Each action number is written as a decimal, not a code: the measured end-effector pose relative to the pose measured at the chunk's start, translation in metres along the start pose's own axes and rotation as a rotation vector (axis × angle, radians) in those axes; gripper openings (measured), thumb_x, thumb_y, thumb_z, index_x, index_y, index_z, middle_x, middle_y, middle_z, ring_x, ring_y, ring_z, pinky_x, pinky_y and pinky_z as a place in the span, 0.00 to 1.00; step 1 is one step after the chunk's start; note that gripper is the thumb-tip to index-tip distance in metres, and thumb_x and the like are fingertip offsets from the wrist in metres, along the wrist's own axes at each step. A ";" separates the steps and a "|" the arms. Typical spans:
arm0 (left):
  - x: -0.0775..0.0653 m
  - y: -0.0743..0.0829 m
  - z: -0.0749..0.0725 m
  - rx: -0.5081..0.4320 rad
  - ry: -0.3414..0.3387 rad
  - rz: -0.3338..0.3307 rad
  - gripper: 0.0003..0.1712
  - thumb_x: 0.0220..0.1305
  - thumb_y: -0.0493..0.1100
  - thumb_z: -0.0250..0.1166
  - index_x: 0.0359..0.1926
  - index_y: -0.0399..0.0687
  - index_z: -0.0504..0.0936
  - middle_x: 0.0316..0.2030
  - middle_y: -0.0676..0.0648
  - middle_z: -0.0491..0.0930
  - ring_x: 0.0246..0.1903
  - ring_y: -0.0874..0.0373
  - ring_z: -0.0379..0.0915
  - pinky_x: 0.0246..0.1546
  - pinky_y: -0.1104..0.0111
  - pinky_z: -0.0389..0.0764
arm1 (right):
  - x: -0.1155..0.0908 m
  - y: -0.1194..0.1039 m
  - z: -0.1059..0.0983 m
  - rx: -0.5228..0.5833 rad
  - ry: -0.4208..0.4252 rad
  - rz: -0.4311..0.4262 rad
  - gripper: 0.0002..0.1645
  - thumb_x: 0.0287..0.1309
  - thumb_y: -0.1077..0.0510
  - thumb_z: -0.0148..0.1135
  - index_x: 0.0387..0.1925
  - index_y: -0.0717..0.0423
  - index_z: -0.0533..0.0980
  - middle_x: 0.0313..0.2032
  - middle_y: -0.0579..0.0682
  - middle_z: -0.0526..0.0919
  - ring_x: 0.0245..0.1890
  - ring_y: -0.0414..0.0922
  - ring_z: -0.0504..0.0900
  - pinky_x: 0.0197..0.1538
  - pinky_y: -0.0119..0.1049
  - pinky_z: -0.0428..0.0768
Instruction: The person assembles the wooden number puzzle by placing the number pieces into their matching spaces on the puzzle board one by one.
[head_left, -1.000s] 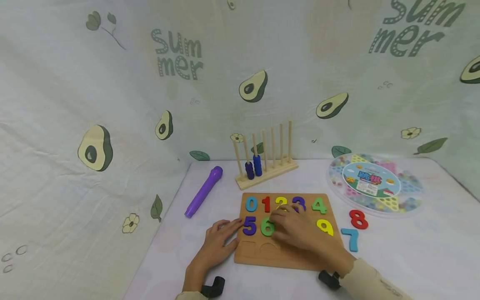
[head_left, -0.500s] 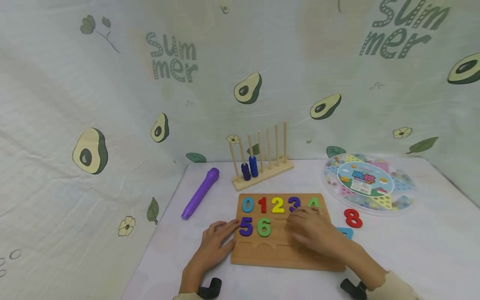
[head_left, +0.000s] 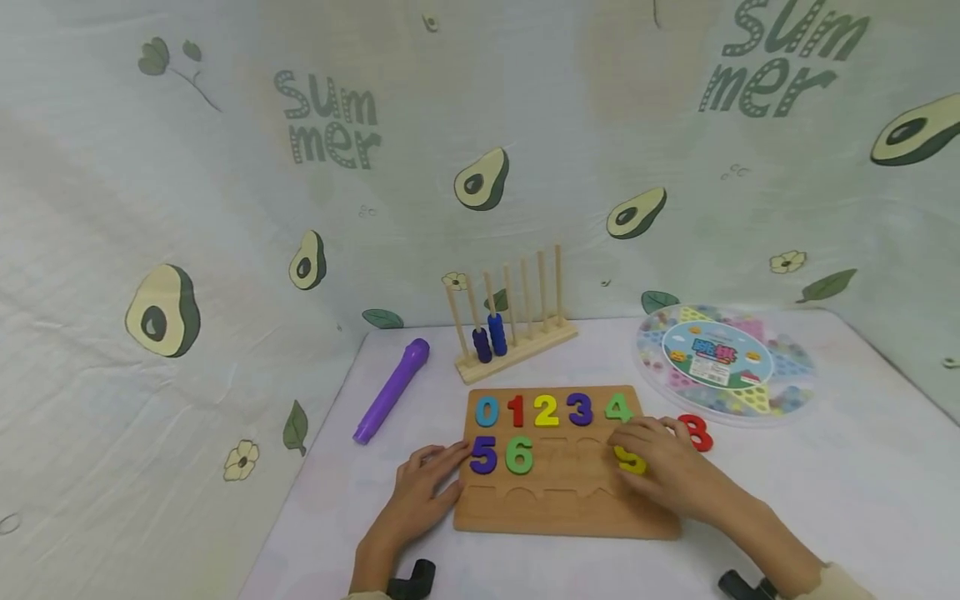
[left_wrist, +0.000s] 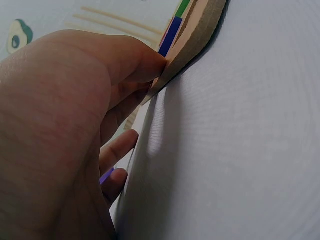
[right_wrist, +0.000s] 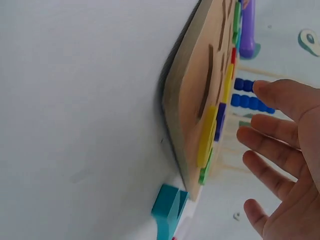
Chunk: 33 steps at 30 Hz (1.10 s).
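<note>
The brown wooden number board lies on the table with coloured numerals in its upper two rows. My left hand rests at its left side, fingertips touching the edge near the purple 5; in the left wrist view the thumb meets that edge. Over the right side hovers my right hand, partly covering the yellow 9. In the right wrist view its fingers are spread, apart from the yellow 9. A blue 7 lies beside the board, hidden by the hand in the head view.
A red 8 lies right of the board. Behind it sits a round clear game box. A wooden peg rack with blue beads stands at the back. To the left lies a purple microphone-shaped stick.
My right hand has moved rightward across the board, from beside the green 6 to the yellow 9, now covering the blue 7. My left hand stays at the board's edge.
</note>
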<state>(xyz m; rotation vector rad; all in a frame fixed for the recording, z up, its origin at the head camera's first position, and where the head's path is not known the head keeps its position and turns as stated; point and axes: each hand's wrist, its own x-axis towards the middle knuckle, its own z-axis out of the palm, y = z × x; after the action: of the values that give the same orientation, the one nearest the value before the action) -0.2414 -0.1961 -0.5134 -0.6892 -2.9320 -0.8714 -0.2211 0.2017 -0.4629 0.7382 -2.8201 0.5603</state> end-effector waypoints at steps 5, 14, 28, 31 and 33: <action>-0.002 -0.003 -0.001 -0.009 -0.001 -0.027 0.29 0.72 0.51 0.59 0.72 0.65 0.69 0.71 0.62 0.66 0.68 0.51 0.55 0.61 0.40 0.54 | -0.007 0.007 -0.004 0.003 0.014 0.010 0.24 0.52 0.49 0.76 0.51 0.52 0.82 0.53 0.47 0.83 0.59 0.55 0.73 0.55 0.60 0.60; -0.002 -0.004 -0.002 -0.025 0.010 -0.008 0.29 0.72 0.52 0.59 0.72 0.64 0.70 0.71 0.61 0.66 0.68 0.51 0.56 0.61 0.42 0.55 | -0.023 0.021 -0.009 -0.018 0.037 0.039 0.23 0.52 0.47 0.76 0.50 0.48 0.82 0.50 0.44 0.83 0.57 0.53 0.73 0.53 0.59 0.59; -0.001 0.000 -0.001 -0.036 0.012 -0.015 0.29 0.71 0.50 0.60 0.71 0.64 0.71 0.70 0.61 0.67 0.67 0.51 0.56 0.60 0.42 0.54 | -0.040 0.044 -0.014 -0.036 -0.015 0.125 0.24 0.50 0.48 0.77 0.49 0.49 0.82 0.50 0.48 0.83 0.58 0.58 0.71 0.56 0.66 0.55; -0.001 0.000 0.000 -0.036 0.013 -0.012 0.29 0.71 0.50 0.60 0.71 0.64 0.71 0.70 0.61 0.67 0.68 0.51 0.56 0.61 0.42 0.54 | -0.045 0.047 -0.014 -0.041 -0.028 0.138 0.27 0.47 0.47 0.79 0.48 0.49 0.82 0.50 0.48 0.83 0.58 0.59 0.71 0.55 0.66 0.55; -0.001 -0.001 0.001 -0.035 0.012 -0.011 0.29 0.71 0.50 0.60 0.72 0.65 0.70 0.71 0.61 0.66 0.68 0.51 0.56 0.61 0.41 0.54 | -0.048 0.050 -0.013 -0.044 -0.038 0.146 0.28 0.44 0.45 0.80 0.48 0.49 0.83 0.50 0.48 0.83 0.58 0.59 0.70 0.55 0.65 0.55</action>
<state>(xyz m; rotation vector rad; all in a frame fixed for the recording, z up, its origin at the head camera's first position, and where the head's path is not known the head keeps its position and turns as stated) -0.2406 -0.1966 -0.5153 -0.6688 -2.9196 -0.9269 -0.2033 0.2682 -0.4787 0.5438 -2.9278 0.5088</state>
